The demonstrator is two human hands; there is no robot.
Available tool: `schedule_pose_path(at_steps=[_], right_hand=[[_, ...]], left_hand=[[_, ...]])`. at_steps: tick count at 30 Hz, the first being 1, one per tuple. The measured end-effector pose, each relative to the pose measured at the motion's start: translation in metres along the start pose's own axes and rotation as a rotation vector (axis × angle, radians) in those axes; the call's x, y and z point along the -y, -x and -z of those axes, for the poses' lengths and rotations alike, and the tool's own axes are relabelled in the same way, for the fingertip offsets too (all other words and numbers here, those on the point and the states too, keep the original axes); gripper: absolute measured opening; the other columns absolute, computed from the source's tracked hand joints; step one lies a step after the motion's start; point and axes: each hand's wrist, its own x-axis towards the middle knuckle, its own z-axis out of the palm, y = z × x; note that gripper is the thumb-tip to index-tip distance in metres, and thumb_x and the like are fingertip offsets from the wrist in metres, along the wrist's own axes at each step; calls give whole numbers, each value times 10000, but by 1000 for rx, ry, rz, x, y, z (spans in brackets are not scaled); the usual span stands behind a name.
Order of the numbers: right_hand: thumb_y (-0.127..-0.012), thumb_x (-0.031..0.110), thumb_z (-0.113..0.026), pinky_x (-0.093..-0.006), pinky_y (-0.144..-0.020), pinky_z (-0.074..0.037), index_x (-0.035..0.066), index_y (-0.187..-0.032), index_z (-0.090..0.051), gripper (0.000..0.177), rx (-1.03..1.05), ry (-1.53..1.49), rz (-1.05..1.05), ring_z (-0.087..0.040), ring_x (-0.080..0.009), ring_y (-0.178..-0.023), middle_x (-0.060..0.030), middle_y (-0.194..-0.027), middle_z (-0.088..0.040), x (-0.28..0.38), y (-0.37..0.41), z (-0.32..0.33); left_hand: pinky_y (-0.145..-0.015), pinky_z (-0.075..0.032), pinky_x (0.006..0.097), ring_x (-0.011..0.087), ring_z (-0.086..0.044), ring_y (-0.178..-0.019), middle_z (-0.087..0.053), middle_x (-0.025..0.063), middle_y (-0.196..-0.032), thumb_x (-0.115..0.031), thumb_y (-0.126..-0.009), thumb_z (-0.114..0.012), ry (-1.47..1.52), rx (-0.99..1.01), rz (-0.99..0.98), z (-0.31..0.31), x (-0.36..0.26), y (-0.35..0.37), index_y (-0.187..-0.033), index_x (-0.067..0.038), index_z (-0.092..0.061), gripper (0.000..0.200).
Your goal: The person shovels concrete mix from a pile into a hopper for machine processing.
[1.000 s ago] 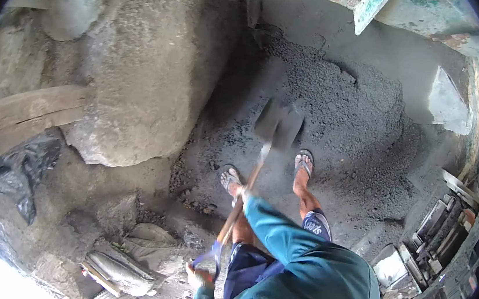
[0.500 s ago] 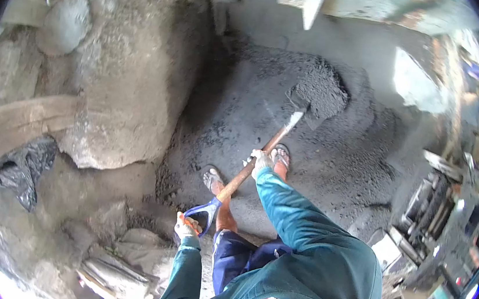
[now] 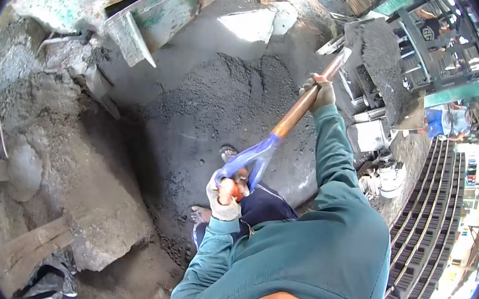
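Note:
A long shovel with a wooden shaft and blue D-shaped handle slants up to the right. My left hand, in a pale glove, is closed around the handle's orange crossbar. Farther up, my right hand, also gloved, wraps the wooden shaft near its metal socket. Beyond the socket is a mass of dark grey granular material; the blade's outline is not distinct from it. Below and left of the shaft, a heap of the same grey material covers the floor.
A large rough concrete block stands at left. Rusty green metal panels are at the upper left. Machinery stands at right, by a rack of stacked dark blocks. Another person is farther off at right.
The shovel has lifted from the grey heap and swung right, toward the machinery. Both hands have risen with it, my right arm reaching out. The view has turned right.

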Motion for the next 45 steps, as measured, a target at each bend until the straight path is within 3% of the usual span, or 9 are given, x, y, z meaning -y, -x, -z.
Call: schedule_pose_path(at_steps=[2, 11, 15, 19, 22, 23, 26, 37, 45], right_hand=[[-844, 132, -622, -411, -603, -522, 71, -943, -559, 131, 133, -20, -95, -584, -236, -644, -54, -725, -560, -19, 14, -5], [-856, 143, -630, -368, -621, -514, 87, -855, -621, 57, -33, 476, -975, -613, -204, -649, -68, -724, -612, -469, 151, 109], [-830, 37, -588, -517, -417, -492, 80, -880, -533, 86, -80, 456, -1360, -556, -302, -463, -105, -585, -505, -564, 285, 171], [-825, 74, -662, -478, -454, -504, 86, -783, -552, 118, -104, 461, -1363, -572, -291, -493, -90, -629, -537, -569, 261, 158], [-878, 212, -617, -480, -513, -513, 116, -803, -545, 141, 106, 546, -1206, -570, -278, -532, -76, -635, -535, -623, 70, 175], [-895, 257, -602, -481, -533, -516, 126, -809, -542, 168, 140, 502, -1197, -569, -274, -546, -71, -637, -534, -627, -16, 165], [-898, 224, -604, -471, -531, -512, 137, -813, -533, 141, 30, 424, -997, -529, -236, -508, -38, -646, -525, -614, -78, 144], [-776, 56, -665, -433, -533, -502, 141, -976, -547, 248, -222, 273, -989, -538, -222, -550, -30, -744, -547, -413, 25, 159], [-837, 106, -662, -415, -521, -524, 68, -902, -569, 120, -304, 395, 34, -598, -231, -620, -24, -681, -539, -116, -1, 98]], left_hand=[[-554, -465, 308, 178, -588, -576, -612, 94, -688, -429, -908, -645, -117, 78, -41, 5, -28, 15, -890, 7, -598, 439], [-379, -270, 339, 160, -305, -383, -331, -24, -461, -645, -905, -480, 168, -1248, 361, 285, 20, 250, -514, -221, -311, 601], [-400, -300, 315, 131, -358, -459, -406, -23, -654, -565, -924, -532, -225, -1967, 349, 239, 4, 361, -990, -171, -595, 404], [-522, -440, 359, 165, -516, -601, -541, 30, -802, -550, -924, -524, -67, -1625, 374, 261, 22, 378, -1132, -84, -589, 515], [-815, -516, 397, 272, -618, -929, -636, 139, -1034, -368, -919, -596, -721, -1398, 223, 321, 115, 203, -1264, 5, -522, 513], [-649, -485, 374, 239, -553, -706, -570, 82, -808, -383, -910, -633, -480, -1438, 180, 300, 130, 125, -1021, -32, -545, 378], [-388, -375, 310, 177, -435, -418, -450, 15, -535, -484, -877, -683, -285, -1532, 18, 284, 154, 25, -610, -128, -447, 503], [-341, -270, 352, 219, -360, -355, -362, 34, -429, -737, -851, -482, -28, -1338, 398, 269, 150, 165, -502, -167, -375, 677], [-377, -380, 391, 233, -451, -415, -472, 69, -521, -737, -833, -518, 97, -719, 599, 145, 147, 43, -683, -116, -553, 640]])
